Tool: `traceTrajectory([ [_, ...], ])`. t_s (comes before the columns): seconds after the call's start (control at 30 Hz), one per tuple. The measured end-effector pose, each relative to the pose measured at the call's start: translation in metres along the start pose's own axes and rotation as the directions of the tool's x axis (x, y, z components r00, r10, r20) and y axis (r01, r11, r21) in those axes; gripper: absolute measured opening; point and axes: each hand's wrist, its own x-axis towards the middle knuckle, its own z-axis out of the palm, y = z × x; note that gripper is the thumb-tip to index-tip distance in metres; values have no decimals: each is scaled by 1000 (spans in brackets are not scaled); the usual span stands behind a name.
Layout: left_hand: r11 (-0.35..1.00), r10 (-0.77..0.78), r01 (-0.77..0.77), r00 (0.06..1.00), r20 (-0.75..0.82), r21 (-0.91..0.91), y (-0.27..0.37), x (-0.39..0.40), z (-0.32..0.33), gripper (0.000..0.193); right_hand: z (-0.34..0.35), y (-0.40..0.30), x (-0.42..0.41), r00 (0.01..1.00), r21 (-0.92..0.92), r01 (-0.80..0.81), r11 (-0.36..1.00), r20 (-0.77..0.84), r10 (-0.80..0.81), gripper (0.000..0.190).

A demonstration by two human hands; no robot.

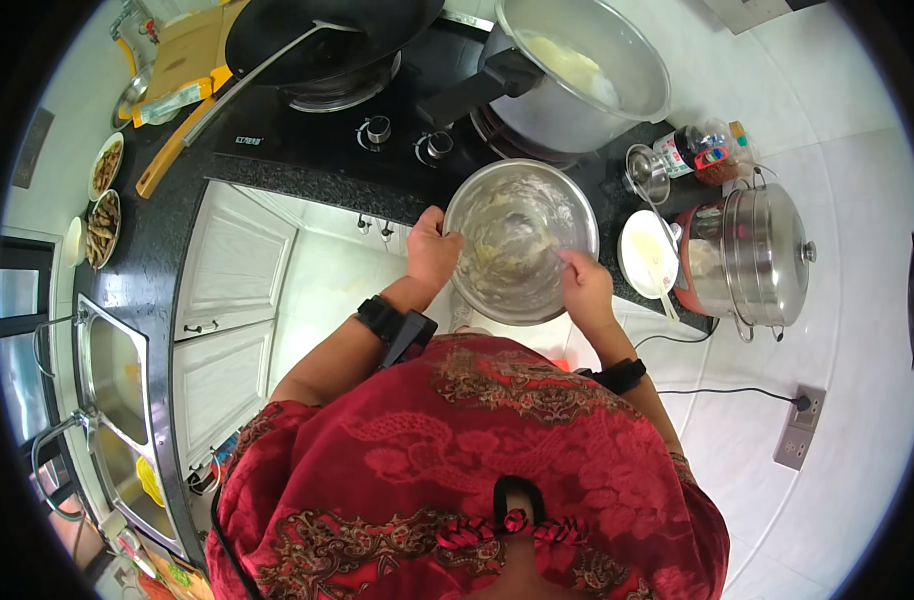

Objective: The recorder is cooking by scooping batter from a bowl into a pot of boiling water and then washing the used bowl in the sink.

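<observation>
A stainless steel mixing bowl (502, 225) is held in front of me at the counter's edge, its inside smeared with pale, dough-like residue. My left hand (433, 247) grips its left rim, thumb on the edge. My right hand (586, 285) is at the bowl's right side, its fingers closed over the rim area; whether it pinches something small inside cannot be told. Just behind the bowl, a large aluminium pot (569, 112) with a black handle stands on the right burner, a pale yellow mass inside.
A black wok (299, 45) with a metal spatula (262, 79) stands on the left burner. To the right are a white dish (637, 259) with a spoon, bottles (716, 154) and a steel steamer (772, 247). Plates of food (103, 225) and a double sink (116, 382) lie left.
</observation>
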Motion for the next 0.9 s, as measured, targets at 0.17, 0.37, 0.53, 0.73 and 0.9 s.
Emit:
traceTrajectory([
  [0.17, 962, -112, 144, 983, 147, -231, 5, -5, -6, 13, 0, 3, 19, 989, -204, -45, 978, -145, 15, 20],
  [0.37, 891, -92, 190, 965, 244, -413, 10, -34, -7, 20, 3, 1, 10, 983, -151, 178, 972, -13, -182, 23],
  [0.53, 932, -3, 61, 987, 160, -357, 29, -73, -20, 26, -14, -13, 2, 801, 91, 526, 846, 280, -529, 23],
  [0.73, 926, -29, -22, 992, -127, -378, 79, -156, -37, 26, -62, -25, -11, 806, 366, 490, 791, 155, -571, 23],
  [0.9, 950, -4, -84, 959, -282, -300, 120, -219, -43, 24, -92, -43, -24, 718, 224, 684, 694, -36, -695, 24],
])
